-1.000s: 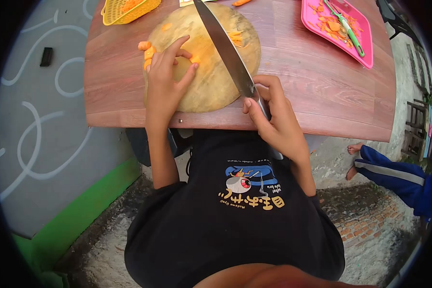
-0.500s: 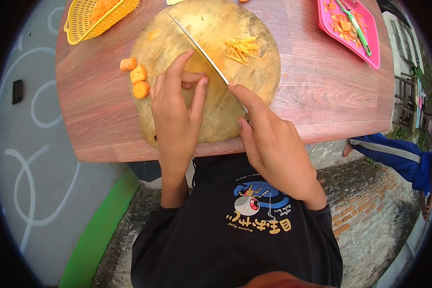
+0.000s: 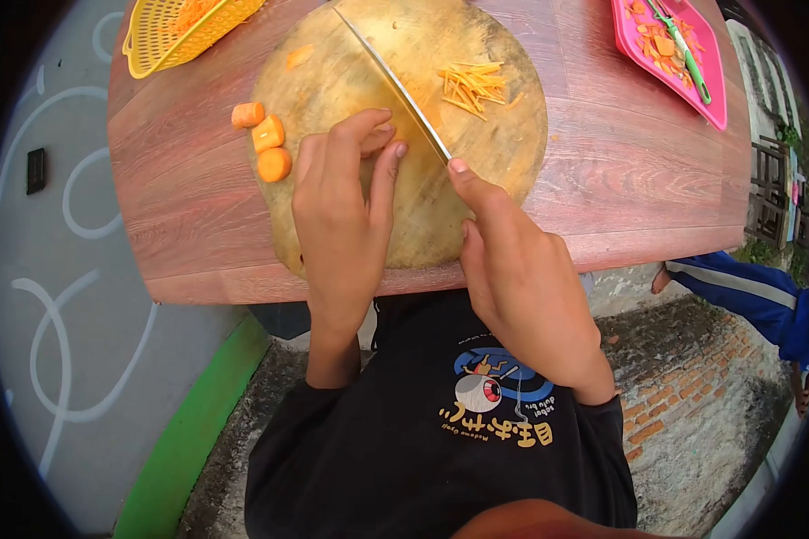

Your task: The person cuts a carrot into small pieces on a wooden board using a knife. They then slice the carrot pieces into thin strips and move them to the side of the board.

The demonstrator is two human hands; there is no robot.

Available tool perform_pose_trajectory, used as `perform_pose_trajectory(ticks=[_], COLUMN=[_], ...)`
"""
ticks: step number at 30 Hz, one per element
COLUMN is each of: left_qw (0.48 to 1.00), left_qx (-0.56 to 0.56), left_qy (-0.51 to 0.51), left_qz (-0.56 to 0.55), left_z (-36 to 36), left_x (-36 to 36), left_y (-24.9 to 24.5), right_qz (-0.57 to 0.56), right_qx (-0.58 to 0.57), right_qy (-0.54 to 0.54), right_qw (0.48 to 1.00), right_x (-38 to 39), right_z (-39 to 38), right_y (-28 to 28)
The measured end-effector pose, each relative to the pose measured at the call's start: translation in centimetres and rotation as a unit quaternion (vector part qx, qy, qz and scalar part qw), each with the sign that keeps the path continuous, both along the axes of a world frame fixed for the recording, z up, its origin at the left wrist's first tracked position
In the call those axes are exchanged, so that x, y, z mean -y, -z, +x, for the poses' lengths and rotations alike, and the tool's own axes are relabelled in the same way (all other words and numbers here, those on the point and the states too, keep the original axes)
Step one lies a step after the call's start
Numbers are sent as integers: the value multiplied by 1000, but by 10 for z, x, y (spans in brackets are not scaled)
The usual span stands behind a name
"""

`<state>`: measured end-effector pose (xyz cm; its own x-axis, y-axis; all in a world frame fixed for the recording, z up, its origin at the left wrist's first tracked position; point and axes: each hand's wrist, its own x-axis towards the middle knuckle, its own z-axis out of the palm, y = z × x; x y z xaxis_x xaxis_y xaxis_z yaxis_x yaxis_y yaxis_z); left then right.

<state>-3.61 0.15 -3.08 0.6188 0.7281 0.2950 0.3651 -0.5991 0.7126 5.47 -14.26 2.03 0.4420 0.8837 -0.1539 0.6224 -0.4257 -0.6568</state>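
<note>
My right hand (image 3: pixel 530 269) is wrapped round the handle of a long knife (image 3: pixel 395 85), its index finger along the top of the blade. The blade slants up and left across a round wooden cutting board (image 3: pixel 422 216). Left of the blade, my left hand (image 3: pixel 342 211) is closed over the board with curled fingers and the thumb near them; whatever they hold, if anything, is hidden. To the right of the knife lies a small pile of carrot strips (image 3: pixel 472 87). Several carrot chunks (image 3: pixel 268 135) sit by the board's left edge, and a thin carrot slice (image 3: pixel 298 57) lies near the top left.
A yellow basket (image 3: pixel 157 49) with shredded carrot stands at the upper left of the wooden table (image 3: pixel 180 189). At the upper right is a pink tray (image 3: pixel 715 99) with peelings and a green-handled peeler (image 3: pixel 695 74). Another person's blue-trousered leg (image 3: pixel 737 283) shows at the right.
My left index finger, stretched out before, has curled in toward the thumb. The knife stays in my right hand at much the same slant. The whole view has shifted slightly.
</note>
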Motion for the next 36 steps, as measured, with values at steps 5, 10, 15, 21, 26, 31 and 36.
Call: perform_pose_trajectory(ticks=[5, 10, 15, 21, 26, 31, 36], left_qw=[996, 996, 998, 991, 975, 961, 955], left_qx=[-14, -11, -21, -24, -82, -103, -126], left_qy=[86, 86, 61, 102, 176, 232, 214], left_qz=[4, -16, -20, 87, 105, 110, 163], left_z=[-9, -4, 3, 1, -17, -24, -8], left_x=[-10, -12, -6, -6, 2, 5, -5], left_y=[-3, -6, -6, -10, -15, -25, -27], right_qz=[39, 147, 166, 252, 431, 476, 485], right_qx=[-52, -66, -82, -79, -207, -142, -152], right_qy=[24, 50, 33, 3, 198, 346, 387], right_qw=[998, 986, 982, 965, 855, 796, 769], right_x=[1, 5, 7, 20, 77, 120, 146], right_z=[7, 11, 15, 24, 34, 91, 115], right_y=[4, 21, 21, 39, 33, 25, 37])
